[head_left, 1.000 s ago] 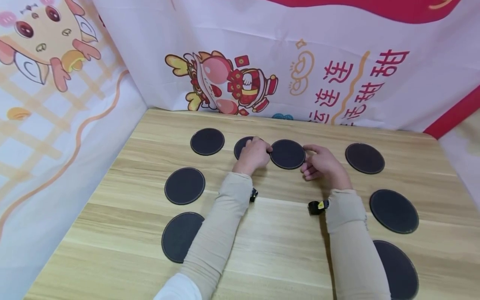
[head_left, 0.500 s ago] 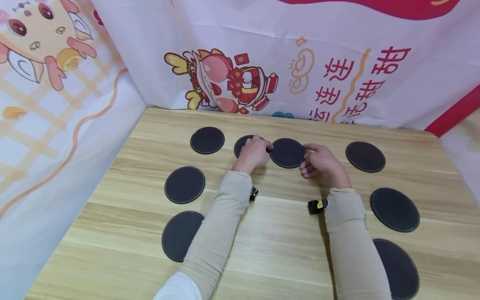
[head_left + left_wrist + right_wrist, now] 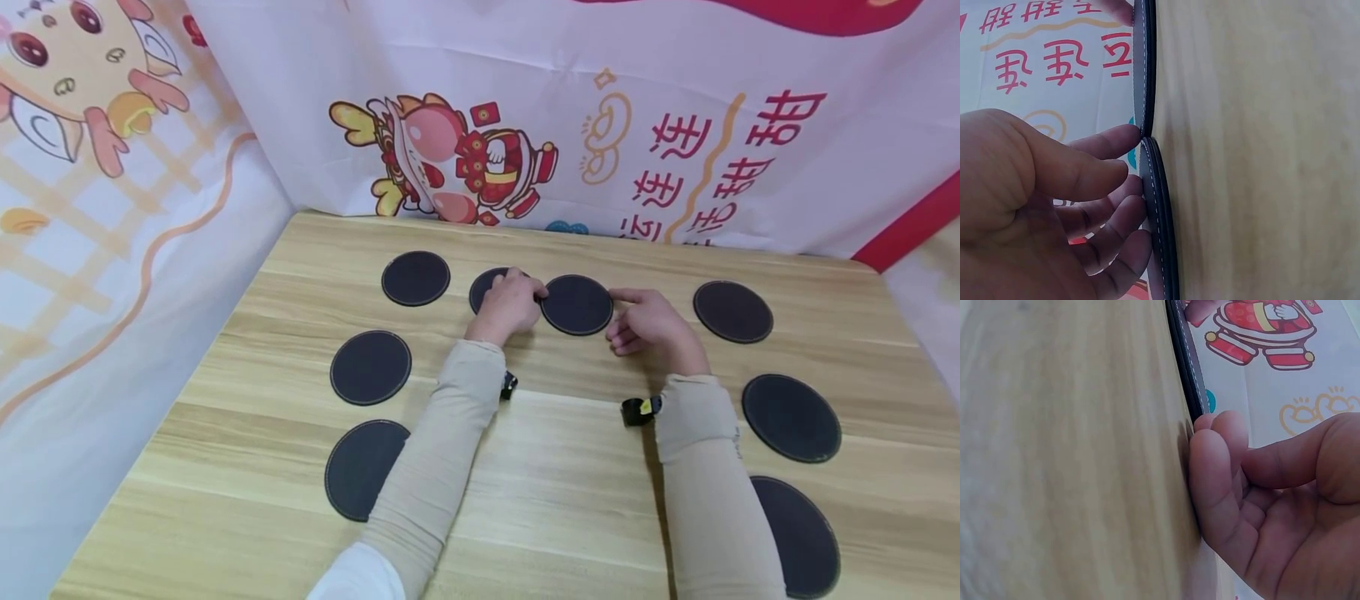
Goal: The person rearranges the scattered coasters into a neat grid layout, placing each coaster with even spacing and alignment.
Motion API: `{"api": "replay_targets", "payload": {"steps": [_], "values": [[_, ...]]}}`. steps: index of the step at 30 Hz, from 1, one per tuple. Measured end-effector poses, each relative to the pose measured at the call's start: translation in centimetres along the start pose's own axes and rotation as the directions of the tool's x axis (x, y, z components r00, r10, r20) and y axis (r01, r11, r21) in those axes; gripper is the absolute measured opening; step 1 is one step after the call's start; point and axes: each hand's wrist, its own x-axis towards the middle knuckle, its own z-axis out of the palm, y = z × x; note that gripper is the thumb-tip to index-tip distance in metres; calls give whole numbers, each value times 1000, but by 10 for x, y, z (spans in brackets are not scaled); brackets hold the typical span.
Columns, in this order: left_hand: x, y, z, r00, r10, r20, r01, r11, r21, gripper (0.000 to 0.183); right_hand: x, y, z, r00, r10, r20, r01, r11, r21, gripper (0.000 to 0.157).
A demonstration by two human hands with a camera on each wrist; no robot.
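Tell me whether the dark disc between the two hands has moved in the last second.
No; in the head view the dark disc shows no shift either way against the untouched back-left disc.

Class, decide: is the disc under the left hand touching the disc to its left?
Apart: the head view shows wood between the covered disc and left disc.

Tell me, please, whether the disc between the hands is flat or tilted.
Flat: both wrist views show the disc lying along the tabletop.
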Motion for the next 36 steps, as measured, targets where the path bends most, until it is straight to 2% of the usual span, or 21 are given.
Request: {"api": "replay_targets", "payload": {"steps": [12,16,18,20,22,25,27,30,33,36], "values": [[1,-5,-8,1000,-3,0,3,998,-65,45,-1,-8,2,1000,3,-1,-3,1000,-26,60],[2,-9,-10,1000,26,3,-25,994,-108,47,-2,-9,3,1000,5,-1,-5,999,-36,60],[3,-13,-11,999,49,-9,-50,986,-157,46,-3,-9,4,1000,7,-4,-7,999,-44,60],[3,-18,-14,998,61,-34,-67,969,-236,43,-4,-10,5,1000,10,-13,-10,999,-46,61],[3,-23,-18,995,57,-83,-81,939,-333,40,-5,-11,6,1000,-1,-21,1,999,-41,62],[-3,-33,-32,987,18,-158,-87,890,-447,36,-10,-19,12,999,-30,-35,29,999,-21,62],[-9,-43,-45,982,-13,-188,-81,873,-481,34,-14,-27,21,997,-69,-35,69,997,-21,59],[-21,-62,-66,982,-61,-181,-32,881,-472,35,-17,-44,45,991,-132,-14,132,991,-18,54],[-30,-85,-85,987,-82,-136,19,913,-407,39,-17,-63,74,981,-194,12,194,981,-18,54],[-36,-107,-102,992,-72,-99,35,943,-330,41,-17,-80,98,975,-219,19,220,975,-19,56]]}}
